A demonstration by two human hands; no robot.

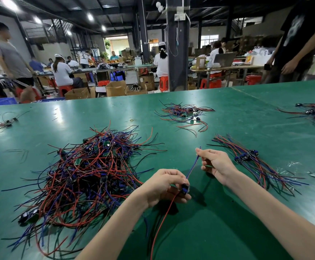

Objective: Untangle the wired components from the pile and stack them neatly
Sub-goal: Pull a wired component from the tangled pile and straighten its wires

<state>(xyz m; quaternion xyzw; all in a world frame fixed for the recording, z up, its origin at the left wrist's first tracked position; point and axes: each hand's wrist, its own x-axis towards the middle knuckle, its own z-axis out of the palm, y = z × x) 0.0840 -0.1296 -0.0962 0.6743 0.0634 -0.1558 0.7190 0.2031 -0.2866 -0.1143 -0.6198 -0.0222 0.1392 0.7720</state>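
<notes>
Two hands on one wired component: left hand fingers curl round its small dark body, right hand fingers pinch the blue wire near its tip, so it runs straight btwn them. Red wire trails toward near edge of counter. Prob. v. light; leads soft & floppy, joints likely fragile, so grip the body, don't yank leads. Tangled pile lies just left of hands; neat stack sits toward the right edge, near right hand.
</notes>
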